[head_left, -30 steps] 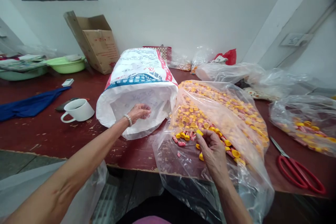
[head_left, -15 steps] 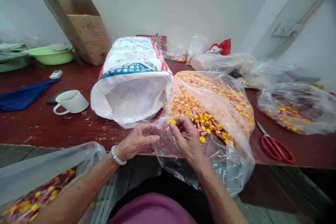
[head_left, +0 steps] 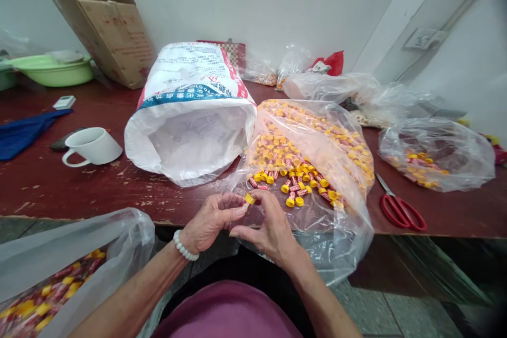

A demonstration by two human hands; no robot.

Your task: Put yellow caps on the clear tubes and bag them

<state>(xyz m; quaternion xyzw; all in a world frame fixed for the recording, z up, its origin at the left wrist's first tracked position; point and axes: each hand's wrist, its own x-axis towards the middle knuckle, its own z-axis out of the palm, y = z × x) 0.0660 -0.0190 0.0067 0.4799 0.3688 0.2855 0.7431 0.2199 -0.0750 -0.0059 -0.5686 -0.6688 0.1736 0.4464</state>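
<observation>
Both hands meet at the near edge of the desk [head_left: 59, 190]. The left hand [head_left: 208, 222] and right hand [head_left: 269, 229] pinch 1 yellow cap [head_left: 249, 199] between closed fingers, just in front of the clear bag [head_left: 336, 232] of caps.

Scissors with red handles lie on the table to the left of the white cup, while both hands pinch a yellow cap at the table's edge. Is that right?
Not quite. The head view shows the scissors far right of the white cup, beside the clear bag of caps. The rest holds: the left hand and right hand pinch a yellow cap at the table edge.
</observation>
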